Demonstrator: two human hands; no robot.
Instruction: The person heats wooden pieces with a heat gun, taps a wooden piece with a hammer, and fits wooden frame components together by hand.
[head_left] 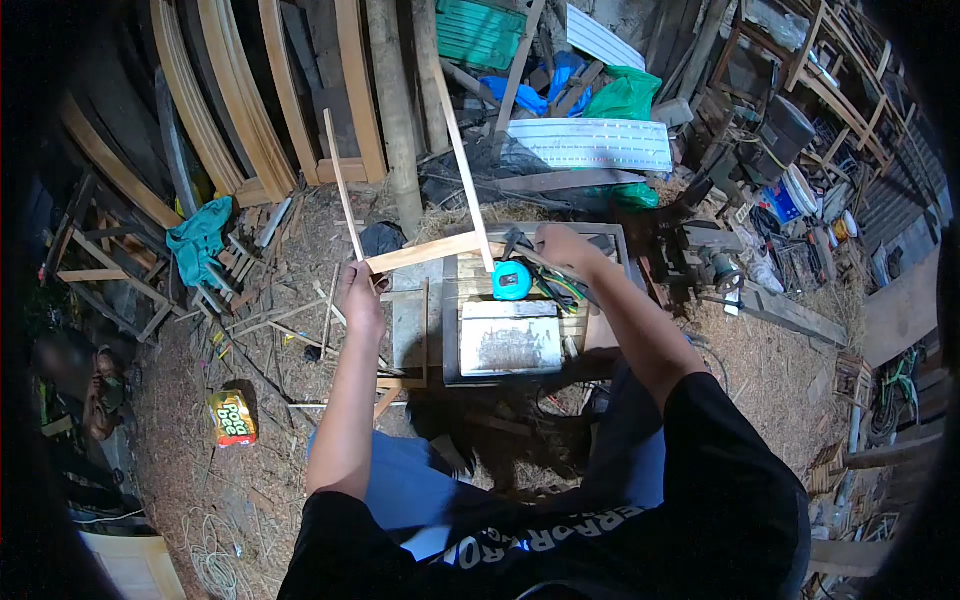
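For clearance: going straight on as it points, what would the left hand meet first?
Beyond the pale wooden frame that the left hand holds, probably the crumpled black plastic bag, though the height difference is unclear.

This place is a rough wood workshop: long wooden frames [235, 95] stand at upper left, and wood shavings [770, 375] cover the ground.

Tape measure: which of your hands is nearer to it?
Right. The right hand is just beyond the tape measure and to its right; the left hand is farther off to its left, gripping a corner of the wooden frame.
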